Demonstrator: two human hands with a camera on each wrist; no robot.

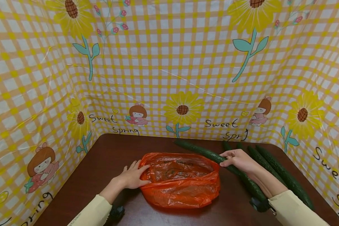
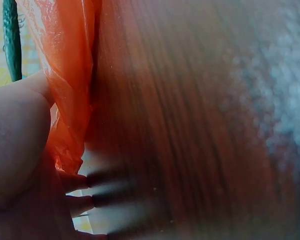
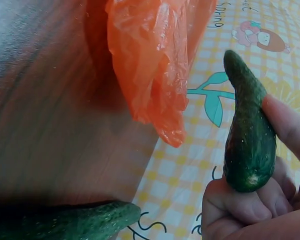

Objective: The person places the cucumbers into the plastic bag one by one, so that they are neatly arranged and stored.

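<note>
My right hand (image 1: 238,160) grips a long green cucumber (image 1: 199,151) near one end, thumb on one side and curled fingers on the other. Its far part slants up over the right back rim of a red plastic bag (image 1: 180,195). The right wrist view shows the blunt end of this cucumber (image 3: 250,145) beside the fingers. The bag stands on the table with its mouth spread wide; crumpled plastic shows inside. My left hand (image 1: 130,177) rests at the bag's left rim with fingers spread, thumb and forefinger reaching over the edge. In the left wrist view its fingertips (image 2: 81,204) extend past the bag.
Several more cucumbers (image 1: 288,180) lie side by side on the right of the dark brown table (image 1: 101,163), partly under my right forearm. A checked cloth with sunflowers (image 1: 158,78) rises as a wall behind and on both sides.
</note>
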